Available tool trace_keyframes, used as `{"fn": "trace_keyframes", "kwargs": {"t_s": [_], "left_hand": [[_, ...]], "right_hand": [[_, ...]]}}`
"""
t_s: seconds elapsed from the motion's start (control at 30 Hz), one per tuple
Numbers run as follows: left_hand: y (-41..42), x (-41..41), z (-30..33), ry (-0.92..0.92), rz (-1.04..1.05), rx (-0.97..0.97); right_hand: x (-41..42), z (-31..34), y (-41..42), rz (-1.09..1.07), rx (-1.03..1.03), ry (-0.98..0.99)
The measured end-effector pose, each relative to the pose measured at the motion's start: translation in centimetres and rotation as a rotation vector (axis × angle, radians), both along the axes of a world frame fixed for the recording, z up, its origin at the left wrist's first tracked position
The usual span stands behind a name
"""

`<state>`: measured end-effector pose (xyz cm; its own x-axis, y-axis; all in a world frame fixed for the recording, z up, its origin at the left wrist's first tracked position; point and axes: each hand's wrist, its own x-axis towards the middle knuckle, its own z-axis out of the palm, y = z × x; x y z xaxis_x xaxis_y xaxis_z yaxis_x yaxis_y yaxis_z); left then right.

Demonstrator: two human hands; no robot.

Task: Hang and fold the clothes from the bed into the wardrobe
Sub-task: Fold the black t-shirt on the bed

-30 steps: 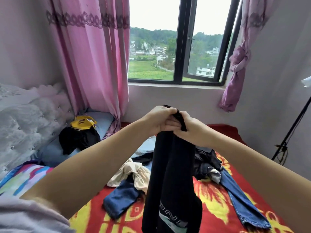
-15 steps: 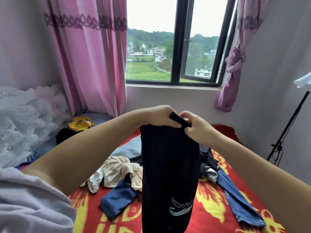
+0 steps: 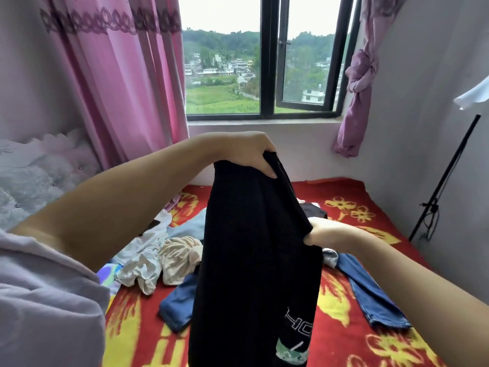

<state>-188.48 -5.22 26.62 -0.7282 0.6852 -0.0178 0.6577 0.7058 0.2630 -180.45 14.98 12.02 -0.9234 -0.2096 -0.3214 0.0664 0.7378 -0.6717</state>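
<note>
Item: black garment (image 3: 254,250), held up in my left hand (image 3: 248,152) at top edge, my right hand (image 3: 321,233) pinching side edge. Print near lower hem: white outlined block letters, running sideways, partly folded under; "O" and "H"-like shapes visible, whole word not legible. Below print: small green-and-white graphic patch, no readable characters. No other text, labels, numbers or signs legible.

One head-worn wide-angle view looks forward and slightly down from close behind the raised arms, across the bed (image 3: 370,205) toward the window (image 3: 264,75).
</note>
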Motion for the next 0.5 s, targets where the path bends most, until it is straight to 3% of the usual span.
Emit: {"fn": "trace_keyframes", "kwargs": {"t_s": [0.1, 0.3, 0.5], "left_hand": [[0.4, -0.4, 0.2, -0.033, 0.002, -0.01], [1.3, -0.5, 0.5, -0.096, 0.025, 0.088], [3.5, -1.2, -0.4, -0.051, -0.016, 0.024]], "right_hand": [[0.9, -0.1, 0.9, 0.022, -0.033, -0.065], [1.9, -4.1, 1.7, 0.129, -0.292, -0.218], [-0.2, -6.5, 5.0, -0.099, -0.132, 0.054]]}}
